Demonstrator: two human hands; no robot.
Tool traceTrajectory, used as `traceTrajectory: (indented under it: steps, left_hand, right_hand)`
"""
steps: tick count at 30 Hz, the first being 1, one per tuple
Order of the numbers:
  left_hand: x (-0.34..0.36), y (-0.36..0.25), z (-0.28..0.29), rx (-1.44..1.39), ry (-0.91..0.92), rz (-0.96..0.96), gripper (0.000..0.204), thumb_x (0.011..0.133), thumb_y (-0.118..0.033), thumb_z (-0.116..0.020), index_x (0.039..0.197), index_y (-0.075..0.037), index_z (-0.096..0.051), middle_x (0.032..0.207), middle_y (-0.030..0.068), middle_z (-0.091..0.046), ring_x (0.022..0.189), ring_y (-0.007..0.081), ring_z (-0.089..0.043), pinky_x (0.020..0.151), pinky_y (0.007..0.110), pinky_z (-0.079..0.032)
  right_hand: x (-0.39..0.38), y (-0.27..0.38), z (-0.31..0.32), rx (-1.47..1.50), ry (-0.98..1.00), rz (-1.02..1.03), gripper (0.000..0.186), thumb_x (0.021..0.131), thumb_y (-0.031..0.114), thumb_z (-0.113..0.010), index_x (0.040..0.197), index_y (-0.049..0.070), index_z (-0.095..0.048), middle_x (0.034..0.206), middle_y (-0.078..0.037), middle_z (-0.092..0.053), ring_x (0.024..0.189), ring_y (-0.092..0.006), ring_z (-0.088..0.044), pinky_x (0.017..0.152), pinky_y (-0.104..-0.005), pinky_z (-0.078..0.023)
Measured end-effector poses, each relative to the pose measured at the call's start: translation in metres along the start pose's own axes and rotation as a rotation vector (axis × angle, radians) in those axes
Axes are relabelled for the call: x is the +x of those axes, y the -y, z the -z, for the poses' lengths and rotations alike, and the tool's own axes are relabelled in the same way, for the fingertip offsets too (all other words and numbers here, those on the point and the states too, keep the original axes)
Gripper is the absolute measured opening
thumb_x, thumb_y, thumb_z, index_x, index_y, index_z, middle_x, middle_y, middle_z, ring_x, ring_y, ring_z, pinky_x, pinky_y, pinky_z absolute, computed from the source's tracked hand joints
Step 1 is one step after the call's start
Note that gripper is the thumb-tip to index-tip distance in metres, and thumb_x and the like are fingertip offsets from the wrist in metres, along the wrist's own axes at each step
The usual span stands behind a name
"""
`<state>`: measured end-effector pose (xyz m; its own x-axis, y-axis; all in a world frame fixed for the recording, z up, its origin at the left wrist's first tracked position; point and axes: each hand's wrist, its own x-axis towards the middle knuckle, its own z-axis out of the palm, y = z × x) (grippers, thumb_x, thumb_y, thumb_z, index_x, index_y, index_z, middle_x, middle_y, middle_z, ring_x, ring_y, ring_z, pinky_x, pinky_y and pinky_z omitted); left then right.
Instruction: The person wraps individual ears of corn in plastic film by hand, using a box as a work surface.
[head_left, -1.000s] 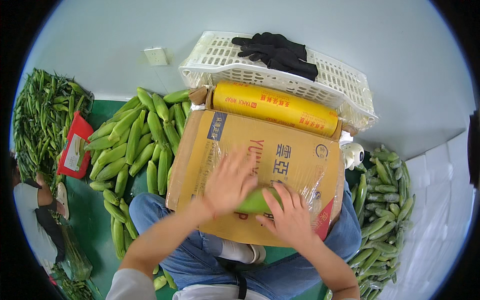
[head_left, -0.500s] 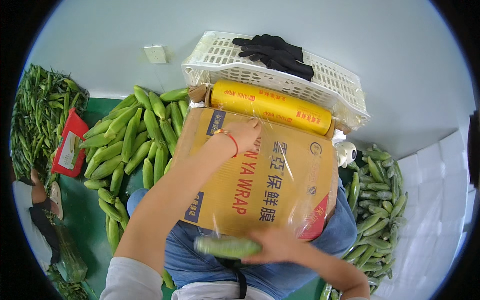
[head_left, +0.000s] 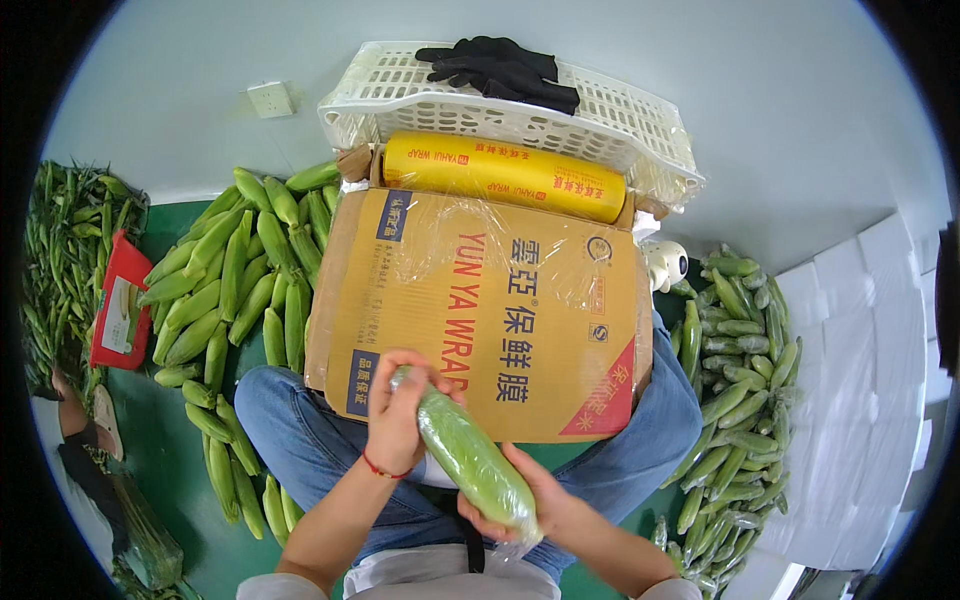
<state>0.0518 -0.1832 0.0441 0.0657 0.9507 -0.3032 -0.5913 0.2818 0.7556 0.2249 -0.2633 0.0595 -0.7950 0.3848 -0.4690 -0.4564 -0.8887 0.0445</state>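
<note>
My left hand [head_left: 395, 420] grips the upper end of a green corn cob [head_left: 470, 457] covered in clear film, and my right hand [head_left: 535, 490] is closed round its lower end, where loose film hangs. The cob is held tilted over my lap, just in front of a flat cardboard box [head_left: 470, 300] with film on its top. Beyond the box lies a yellow roll of film [head_left: 505, 175].
Unwrapped corn [head_left: 230, 260] piles at left by a red tub [head_left: 118, 300] and greens [head_left: 70, 260]; wrapped corn [head_left: 740, 390] at right by white panels [head_left: 840, 390]. Black gloves [head_left: 495, 75] lie on a white crate [head_left: 640, 130]. Another person's leg [head_left: 70, 420] shows far left.
The cob went from on the box down to its near edge, then into both hands, lengthwise. My left hand moved up over the box, then back down onto the cob.
</note>
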Motion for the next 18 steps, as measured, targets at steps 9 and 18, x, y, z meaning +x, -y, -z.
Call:
traceTrajectory:
  steps: [9, 18]
  left_hand:
    - [-0.054, 0.017, 0.040, 0.269, -0.051, 0.249, 0.051, 0.103, -0.039, -0.034, 0.097, 0.006, -0.059, 0.076, 0.0118, -0.063, 0.058, 0.0161, -0.060, 0.046, 0.027, -0.049]
    - [-0.091, 0.032, 0.021, 0.772, 0.548, 0.174, 0.056, 0.089, -0.035, -0.062, 0.129, 0.000, -0.045, 0.096, 0.0170, -0.062, 0.074, 0.0252, -0.064, 0.062, 0.037, -0.052]
  right_hand:
    - [-0.042, 0.047, -0.009, -1.609, -0.648, 1.425, 0.018, 0.090, 0.022, -0.065, 0.091, 0.004, -0.069, 0.071, -0.009, -0.063, 0.067, -0.0200, -0.061, 0.058, -0.0321, -0.048]
    - [-0.029, 0.059, 0.005, -0.397, -0.192, 1.330, 0.012, 0.096, 0.018, -0.056, 0.101, 0.008, -0.052, 0.058, -0.001, -0.044, 0.049, -0.0109, -0.043, 0.050, -0.0316, -0.044]
